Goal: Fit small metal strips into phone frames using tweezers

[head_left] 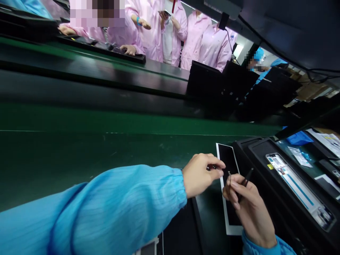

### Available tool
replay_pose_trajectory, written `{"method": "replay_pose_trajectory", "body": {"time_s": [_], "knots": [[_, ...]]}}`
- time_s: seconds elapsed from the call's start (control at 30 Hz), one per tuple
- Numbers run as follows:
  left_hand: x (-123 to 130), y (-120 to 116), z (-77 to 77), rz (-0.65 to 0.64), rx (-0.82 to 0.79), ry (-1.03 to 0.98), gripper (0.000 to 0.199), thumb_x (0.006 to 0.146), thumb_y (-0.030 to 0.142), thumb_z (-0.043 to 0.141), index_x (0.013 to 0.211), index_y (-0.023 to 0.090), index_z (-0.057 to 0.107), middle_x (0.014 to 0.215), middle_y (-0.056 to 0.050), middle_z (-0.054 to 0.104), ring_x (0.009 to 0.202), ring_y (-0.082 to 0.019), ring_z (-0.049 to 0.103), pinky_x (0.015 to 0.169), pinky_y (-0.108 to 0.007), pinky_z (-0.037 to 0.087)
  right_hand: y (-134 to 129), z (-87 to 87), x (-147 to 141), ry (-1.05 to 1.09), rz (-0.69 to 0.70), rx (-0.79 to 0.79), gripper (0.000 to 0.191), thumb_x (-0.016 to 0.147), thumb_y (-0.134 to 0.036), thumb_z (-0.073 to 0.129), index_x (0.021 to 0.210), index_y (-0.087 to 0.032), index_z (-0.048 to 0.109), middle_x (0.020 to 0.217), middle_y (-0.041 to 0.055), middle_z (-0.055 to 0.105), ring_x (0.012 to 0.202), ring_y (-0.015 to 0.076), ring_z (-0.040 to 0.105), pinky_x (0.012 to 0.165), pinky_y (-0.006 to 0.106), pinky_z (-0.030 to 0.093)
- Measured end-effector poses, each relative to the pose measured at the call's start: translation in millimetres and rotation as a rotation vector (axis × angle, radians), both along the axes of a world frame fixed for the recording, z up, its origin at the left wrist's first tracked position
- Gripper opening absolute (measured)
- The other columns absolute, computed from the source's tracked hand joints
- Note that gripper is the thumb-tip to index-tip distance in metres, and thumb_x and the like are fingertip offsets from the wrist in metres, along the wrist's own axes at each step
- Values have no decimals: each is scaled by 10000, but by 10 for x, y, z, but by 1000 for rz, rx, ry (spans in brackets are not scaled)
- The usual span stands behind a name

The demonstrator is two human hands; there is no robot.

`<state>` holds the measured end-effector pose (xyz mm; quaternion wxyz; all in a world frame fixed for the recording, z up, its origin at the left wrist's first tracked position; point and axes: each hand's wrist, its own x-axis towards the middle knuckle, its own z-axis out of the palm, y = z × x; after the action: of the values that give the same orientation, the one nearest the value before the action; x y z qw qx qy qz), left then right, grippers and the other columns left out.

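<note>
My left hand [199, 176], in a blue sleeve, is closed in a pinch over the left edge of a black panel with a white border [230, 154]. Something small and shiny shows between its thumb and fingers, too small to name. Just to the right, my right hand [251, 203] is closed around a slim dark tool that looks like tweezers [247, 176]. A tiny metal tip stands up at its fingertips, close to the left fingertips but apart from them. The lower middle of the panel is partly hidden behind my right hand.
A black tray [244, 148] on the right holds a phone frame [300, 191]. Beyond lie a blue packet [300, 138] and a clear bag [300, 156]. A dark flat piece [183, 230] lies below my left forearm. People in pink coats [196, 39] are across the green bench [79, 148].
</note>
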<state>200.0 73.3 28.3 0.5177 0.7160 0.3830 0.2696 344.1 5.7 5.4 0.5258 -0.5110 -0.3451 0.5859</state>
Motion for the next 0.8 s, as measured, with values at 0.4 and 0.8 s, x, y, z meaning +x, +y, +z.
{"method": "replay_pose_trajectory", "body": {"time_s": [0.4, 0.8], "knots": [[-125, -143, 239, -71, -358, -279, 42, 621, 81, 631, 584, 84, 613, 553, 17, 556, 565, -86, 495, 590, -196, 388, -212, 123, -145, 112, 79, 10, 192, 725, -283, 599, 593, -171, 515, 451, -44, 357, 475, 68, 333, 527, 237, 310], [-427, -433, 287, 14, -280, -323, 121, 639, 219, 635, 702, 116, 642, 633, 18, 558, 634, -107, 495, 624, -205, 379, -454, 299, -363, -59, -8, -24, 209, 688, -350, 636, 587, -180, 569, 557, -4, 477, 496, 63, 396, 499, 204, 337]]}}
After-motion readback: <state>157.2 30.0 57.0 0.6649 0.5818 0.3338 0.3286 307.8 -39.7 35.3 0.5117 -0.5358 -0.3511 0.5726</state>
